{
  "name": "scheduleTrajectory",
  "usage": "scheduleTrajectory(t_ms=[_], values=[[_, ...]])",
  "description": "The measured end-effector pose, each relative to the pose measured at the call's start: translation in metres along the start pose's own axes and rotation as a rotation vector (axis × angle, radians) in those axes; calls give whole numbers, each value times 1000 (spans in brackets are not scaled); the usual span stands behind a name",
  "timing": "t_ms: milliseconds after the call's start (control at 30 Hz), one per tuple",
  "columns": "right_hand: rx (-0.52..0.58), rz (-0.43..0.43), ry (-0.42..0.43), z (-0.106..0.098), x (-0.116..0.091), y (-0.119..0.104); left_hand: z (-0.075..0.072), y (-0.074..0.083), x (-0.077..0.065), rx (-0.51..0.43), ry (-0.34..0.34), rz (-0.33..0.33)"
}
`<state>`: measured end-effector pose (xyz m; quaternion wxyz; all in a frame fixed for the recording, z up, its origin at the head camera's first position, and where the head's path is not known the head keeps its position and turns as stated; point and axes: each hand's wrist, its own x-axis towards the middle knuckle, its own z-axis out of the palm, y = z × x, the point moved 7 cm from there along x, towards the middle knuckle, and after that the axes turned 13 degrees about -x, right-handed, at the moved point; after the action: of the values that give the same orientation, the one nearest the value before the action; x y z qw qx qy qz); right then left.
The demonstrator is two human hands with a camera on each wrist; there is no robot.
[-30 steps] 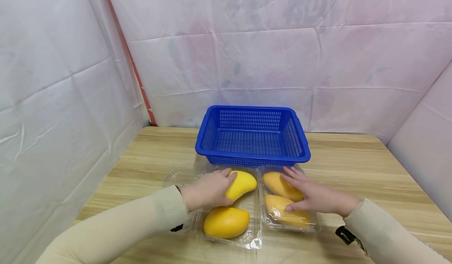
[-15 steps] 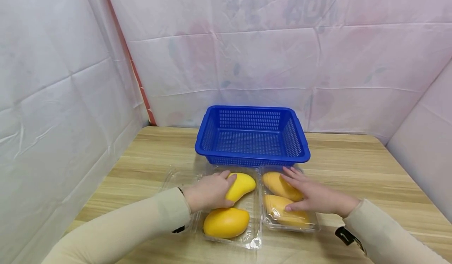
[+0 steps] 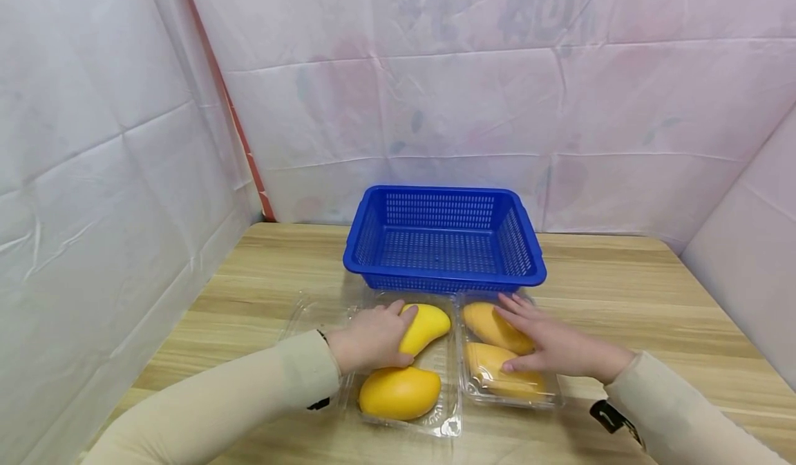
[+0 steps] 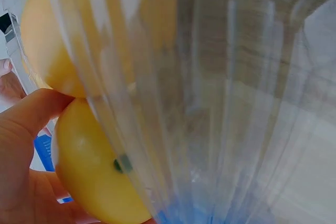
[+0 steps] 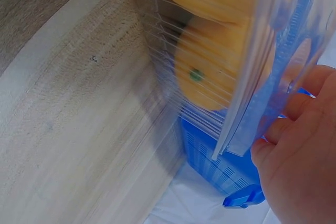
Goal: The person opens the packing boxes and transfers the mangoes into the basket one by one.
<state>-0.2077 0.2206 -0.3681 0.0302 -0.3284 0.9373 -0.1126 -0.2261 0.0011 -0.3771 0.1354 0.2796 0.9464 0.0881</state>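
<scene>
The person's left hand (image 3: 376,337) is holding the far mango (image 3: 430,327). The thumb is on the side near the person, and the other fingers go round the far side, so the mango sits right in their curl. This mango is bright yellow, smooth and a bit bent, and the left wrist view shows a green spot on its end. It is in an open box (image 3: 449,389) made of thin, clear plastic. The near mango (image 3: 401,394) is in there too, rounder and more orange, just beside the thumb.

The right hand (image 3: 553,344) is spread out on top of a closed box (image 3: 550,402), its fingers apart and resting there. Two orange mangoes, one at the back (image 3: 484,320) and one at the front (image 3: 481,365), lie side by side inside. The shiny, clear top is between them and the right fingers. In the right wrist view, the box's side has thin ridges like little stripes.

The open box's lid (image 3: 311,316) lies flat to its left, partly under the left arm. Just behind both boxes is a blue basket (image 3: 444,271) full of tiny holes. Everything stands on a table (image 3: 622,278) with wavy wood lines. Pale, creased cloth (image 3: 466,106) hangs behind, and both sleeves (image 3: 249,389) are cream.
</scene>
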Motion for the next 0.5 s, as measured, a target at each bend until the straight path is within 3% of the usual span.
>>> scheduleTrajectory(t_ms=[500], values=[[-1, 32, -10, 4, 0, 1, -10, 4, -6, 40, 32, 40]])
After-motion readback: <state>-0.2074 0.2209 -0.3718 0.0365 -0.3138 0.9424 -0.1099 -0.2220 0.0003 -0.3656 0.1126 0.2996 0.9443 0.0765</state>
